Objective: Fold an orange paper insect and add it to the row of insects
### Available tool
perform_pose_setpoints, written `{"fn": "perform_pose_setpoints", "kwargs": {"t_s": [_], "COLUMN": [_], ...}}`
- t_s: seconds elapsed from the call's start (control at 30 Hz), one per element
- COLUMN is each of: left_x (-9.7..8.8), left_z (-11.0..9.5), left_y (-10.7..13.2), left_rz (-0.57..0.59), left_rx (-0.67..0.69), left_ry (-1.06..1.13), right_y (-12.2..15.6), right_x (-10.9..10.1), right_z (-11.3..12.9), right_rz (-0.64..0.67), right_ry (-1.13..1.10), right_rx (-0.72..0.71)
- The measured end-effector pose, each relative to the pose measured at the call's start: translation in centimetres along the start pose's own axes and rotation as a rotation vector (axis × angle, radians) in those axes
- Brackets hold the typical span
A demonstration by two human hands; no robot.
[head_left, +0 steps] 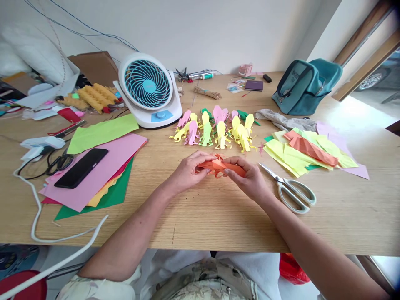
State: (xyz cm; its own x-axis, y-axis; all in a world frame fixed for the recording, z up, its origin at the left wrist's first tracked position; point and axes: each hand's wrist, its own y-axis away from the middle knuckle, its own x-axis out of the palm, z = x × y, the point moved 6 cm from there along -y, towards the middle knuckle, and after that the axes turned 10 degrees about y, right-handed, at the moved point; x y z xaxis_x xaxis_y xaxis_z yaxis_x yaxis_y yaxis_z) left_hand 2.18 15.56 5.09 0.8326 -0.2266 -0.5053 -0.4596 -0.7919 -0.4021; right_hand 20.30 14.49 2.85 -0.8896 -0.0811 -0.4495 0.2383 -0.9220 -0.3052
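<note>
Both my hands pinch a folded orange paper figure [222, 166] just above the wooden table [218, 216]. My left hand [187, 170] grips its left end with thumb and fingers closed. My right hand [250, 177] holds its right end the same way. Behind the figure stands a row of several finished paper figures [215, 129] in yellow, pink and light green. White-handled scissors [292, 189] lie just right of my right hand.
A stack of coloured paper sheets [103, 175] with a black phone [81, 167] on it lies at the left. Cut yellow and orange paper pieces [303, 152] lie at the right. A white and blue fan [148, 89] and a teal bag [304, 85] stand at the back. A white cable [37, 216] runs along the left edge.
</note>
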Motion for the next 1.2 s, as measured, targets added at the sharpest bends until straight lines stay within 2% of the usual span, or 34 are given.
{"fn": "perform_pose_setpoints", "kwargs": {"t_s": [0.3, 0.53, 0.77, 1.2], "left_x": [0.3, 0.5, 0.5, 1.1], "left_z": [0.2, 0.1, -0.8, -1.1], "left_y": [0.0, 0.0, 0.0, 0.1], "left_rz": [0.027, -0.054, -0.071, -0.058], "left_rx": [-0.043, -0.044, -0.029, -0.014], "left_ry": [0.242, 0.096, 0.055, -0.022], "right_y": [0.0, 0.4, 0.8, 1.0], "right_x": [-0.1, -0.3, 0.0, 0.0], "right_z": [0.0, 1.3, 2.1, 2.7], "right_rz": [-0.012, -0.038, -0.06, -0.098], "right_ry": [0.03, 0.171, 0.366, 0.383], "right_rx": [-0.004, -0.111, -0.282, -0.319]}}
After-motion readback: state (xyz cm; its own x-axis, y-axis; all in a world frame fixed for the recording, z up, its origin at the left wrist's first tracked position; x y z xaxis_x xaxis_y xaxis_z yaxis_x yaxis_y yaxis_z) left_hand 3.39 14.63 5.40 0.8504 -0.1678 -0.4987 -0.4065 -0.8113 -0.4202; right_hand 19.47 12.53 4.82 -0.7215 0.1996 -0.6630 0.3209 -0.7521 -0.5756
